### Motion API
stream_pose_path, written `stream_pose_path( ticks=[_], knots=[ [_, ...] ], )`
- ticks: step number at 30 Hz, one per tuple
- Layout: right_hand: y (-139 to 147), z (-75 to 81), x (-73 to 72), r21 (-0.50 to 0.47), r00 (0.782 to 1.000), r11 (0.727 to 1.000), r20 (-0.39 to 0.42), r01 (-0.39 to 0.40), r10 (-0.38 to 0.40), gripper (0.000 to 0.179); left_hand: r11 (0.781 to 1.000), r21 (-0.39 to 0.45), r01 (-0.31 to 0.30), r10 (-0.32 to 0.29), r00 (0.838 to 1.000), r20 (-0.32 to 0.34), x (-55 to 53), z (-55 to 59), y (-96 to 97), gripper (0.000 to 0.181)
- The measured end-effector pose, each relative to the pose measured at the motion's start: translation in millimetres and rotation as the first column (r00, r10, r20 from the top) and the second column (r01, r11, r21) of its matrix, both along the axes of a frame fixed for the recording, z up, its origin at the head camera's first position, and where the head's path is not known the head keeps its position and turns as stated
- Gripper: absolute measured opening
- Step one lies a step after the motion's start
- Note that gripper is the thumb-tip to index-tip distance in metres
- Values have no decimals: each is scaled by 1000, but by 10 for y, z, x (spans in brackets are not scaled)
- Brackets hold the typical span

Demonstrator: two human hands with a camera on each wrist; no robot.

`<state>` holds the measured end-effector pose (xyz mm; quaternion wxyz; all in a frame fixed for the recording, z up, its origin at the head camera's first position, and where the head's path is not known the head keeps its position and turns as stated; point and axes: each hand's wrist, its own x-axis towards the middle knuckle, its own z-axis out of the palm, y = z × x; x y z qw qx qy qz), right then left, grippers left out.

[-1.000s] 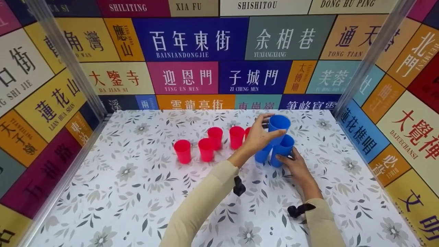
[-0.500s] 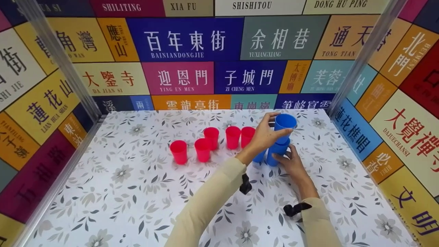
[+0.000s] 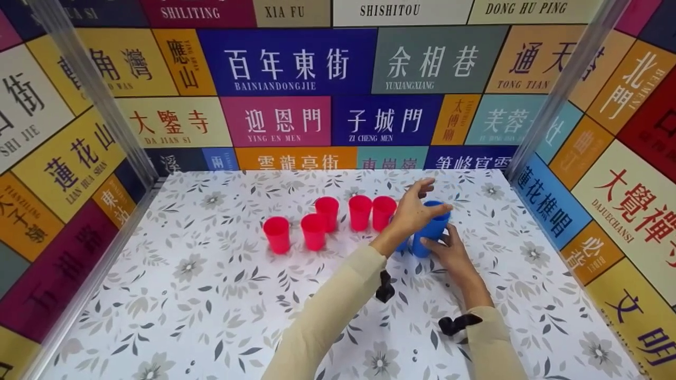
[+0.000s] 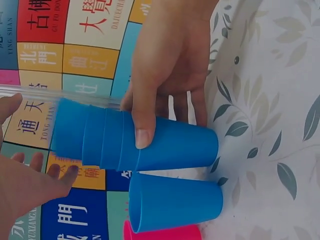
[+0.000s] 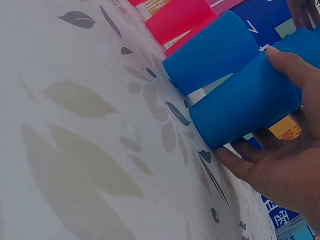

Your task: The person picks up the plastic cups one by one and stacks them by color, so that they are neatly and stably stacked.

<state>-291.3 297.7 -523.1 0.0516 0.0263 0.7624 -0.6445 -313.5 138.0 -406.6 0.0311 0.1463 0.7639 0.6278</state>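
A stack of several nested blue cups (image 3: pixel 432 232) stands upright on the table, its rims stepped in the left wrist view. My right hand (image 3: pixel 458 254) grips the lowest cup from the right, thumb across its near side. My left hand (image 3: pixel 413 212) is beside the stack's top with its fingers spread; in the left wrist view a gap shows between its fingertips and the top cup. A single blue cup (image 4: pixel 175 202) stands upright just left of the stack, mostly hidden behind my left forearm in the head view.
Several red cups stand upright to the left, among them a leftmost red cup (image 3: pixel 277 235) and one red cup (image 3: pixel 384 212) close to my left hand. The white floral tabletop (image 3: pixel 211 306) meets lettered panels (image 3: pixel 285 60) at the back and sides.
My left hand lowered a blue cup, or cups, into the blue cup held by my right hand, then let go with its fingers spreading. The right hand kept its grip.
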Motion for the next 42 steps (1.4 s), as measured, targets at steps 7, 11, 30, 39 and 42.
stream_pose_path(
  ticks=[7, 11, 30, 39, 42],
  knots=[
    [-10, -8, 0, -22, 1000, 1000, 0, -10, 10, 91, 997, 27, -67, 67, 998, 0, -16, -67, -116, 63],
    [-18, -11, 5, -29, 1000, 999, 11, -23, 23, 93, 995, 23, -96, 96, 995, 11, -36, -159, -236, 59],
    [-18, 6, 0, -25, 1000, 999, 11, -20, 20, 92, 986, 1, -168, 167, 984, 66, -134, -592, -607, 61],
    [-7, -6, 5, -24, 999, 999, -1, -33, 33, 92, 989, -1, -148, 147, 987, 66, -116, -794, -620, 64],
    [-6, -6, 1, -26, 999, 999, -4, -34, 34, 90, 989, -6, -149, 149, 985, 91, -117, -845, -617, 66]
  ],
)
